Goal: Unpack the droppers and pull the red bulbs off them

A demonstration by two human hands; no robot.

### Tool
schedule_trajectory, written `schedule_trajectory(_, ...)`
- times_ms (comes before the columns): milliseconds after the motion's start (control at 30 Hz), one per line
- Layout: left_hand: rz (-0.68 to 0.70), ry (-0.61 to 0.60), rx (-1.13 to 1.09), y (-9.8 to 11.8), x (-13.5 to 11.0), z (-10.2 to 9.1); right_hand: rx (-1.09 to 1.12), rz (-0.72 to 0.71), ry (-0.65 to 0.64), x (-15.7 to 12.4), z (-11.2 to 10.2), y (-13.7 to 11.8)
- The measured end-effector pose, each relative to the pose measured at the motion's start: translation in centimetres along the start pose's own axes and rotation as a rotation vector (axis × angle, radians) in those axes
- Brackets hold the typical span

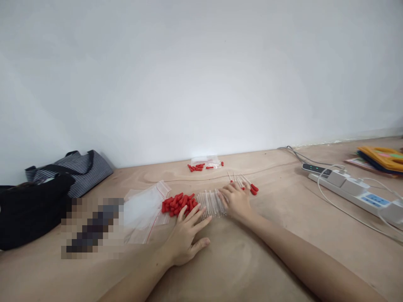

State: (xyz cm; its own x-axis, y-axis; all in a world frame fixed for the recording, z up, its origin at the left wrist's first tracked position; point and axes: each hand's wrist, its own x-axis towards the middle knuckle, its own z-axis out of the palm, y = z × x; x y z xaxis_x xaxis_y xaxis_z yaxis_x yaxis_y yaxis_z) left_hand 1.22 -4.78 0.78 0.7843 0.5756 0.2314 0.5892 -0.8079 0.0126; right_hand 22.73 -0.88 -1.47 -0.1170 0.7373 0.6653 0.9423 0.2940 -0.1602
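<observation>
My left hand (189, 235) rests low over the table with its fingers spread, at the front of a pile of red rubber bulbs (176, 203). Its fingertips reach the near left side of a row of thin clear dropper tubes (209, 201). On the right side of that row lies my right hand (237, 201), fingers apart and slightly bent, holding nothing that I can see. Whether its fingertips press on the tubes I cannot tell. Just beyond the right hand lie several droppers (248, 183), clear tubes with red bulbs on their ends, partly hidden by the fingers.
Clear zip bags (143, 212) lie left of the bulbs. Farther back is another bag (204, 160) with small red pieces (197, 167). A striped bag (91, 172) and black cloth (34, 209) stand left. Right are a power strip (355, 193) with cables and yellow frames (380, 157).
</observation>
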Motion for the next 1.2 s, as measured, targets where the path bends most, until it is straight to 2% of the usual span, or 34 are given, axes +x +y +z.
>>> schedule_trajectory(133, -0.007, -0.035, -0.044, -0.1, 0.2, 0.1, -0.091, 0.361, -0.148, 2.7, 0.6, 3.1)
schedule_trajectory(167, -0.006, -0.041, -0.051, -0.1, 0.2, 0.2, -0.1, 0.407, -0.164, 3.3, 0.9, 3.8)
schedule_trajectory(300, -0.019, -0.059, -0.07, -0.3, 0.0, 0.7, -0.111, 0.515, -0.23, 5.2, 2.5, 5.2)
schedule_trajectory(467, -0.024, -0.092, -0.088, -0.4, -0.2, 0.9, -0.092, 0.651, -0.308, 6.5, 4.0, 5.3)
schedule_trajectory(567, -0.036, -0.114, -0.081, -0.5, -0.2, 0.9, -0.044, 0.715, -0.302, 7.2, 4.2, 5.1)
schedule_trajectory(700, -0.032, -0.088, -0.072, -0.5, -0.1, 0.9, 0.092, 0.704, -0.196, 7.4, 3.2, 5.2)
schedule_trajectory(800, -0.031, -0.094, -0.066, -0.3, 0.0, 0.7, 0.265, 0.603, -0.105, 6.4, 1.7, 5.5)
schedule_trajectory(1000, -0.013, 0.003, -0.037, -0.3, 0.1, 0.8, 0.579, 0.393, -0.025, 1.0, -0.7, 5.3)
schedule_trajectory(1100, -0.028, 0.099, -0.018, -0.5, 0.2, 1.6, 0.983, 0.376, 0.043, -1.4, -1.4, 4.2)
schedule_trajectory(1200, -0.061, 0.199, -0.006, -0.7, 0.5, 2.4, 1.108, 0.372, -0.021, -2.8, -2.3, 2.4)
